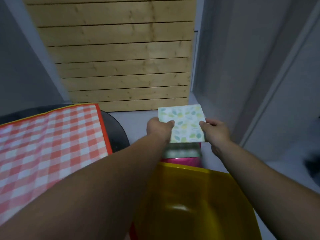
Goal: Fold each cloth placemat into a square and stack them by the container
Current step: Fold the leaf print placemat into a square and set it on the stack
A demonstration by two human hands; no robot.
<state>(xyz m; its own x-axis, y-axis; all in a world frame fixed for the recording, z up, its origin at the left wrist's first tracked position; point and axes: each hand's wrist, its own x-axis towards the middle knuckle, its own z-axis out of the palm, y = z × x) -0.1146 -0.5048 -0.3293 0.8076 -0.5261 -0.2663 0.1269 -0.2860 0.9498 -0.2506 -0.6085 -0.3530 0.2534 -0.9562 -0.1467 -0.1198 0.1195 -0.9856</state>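
A folded square placemat with green and yellow leaves (186,125) is held flat in the air by both hands. My left hand (158,130) grips its left edge and my right hand (215,132) grips its right edge. Just below it lies a green checked folded cloth (181,150) on a pink surface (181,161), partly hidden by the held placemat. A yellow container (199,201) stands in front of that, under my forearms. A red and white checked cloth (50,142) lies spread over a dark round table at the left.
The dark round table (117,134) shows its rim past the checked cloth. A wooden slatted panel (121,58) leans against the grey wall behind. Grey floor lies between the table and the stack and to the right.
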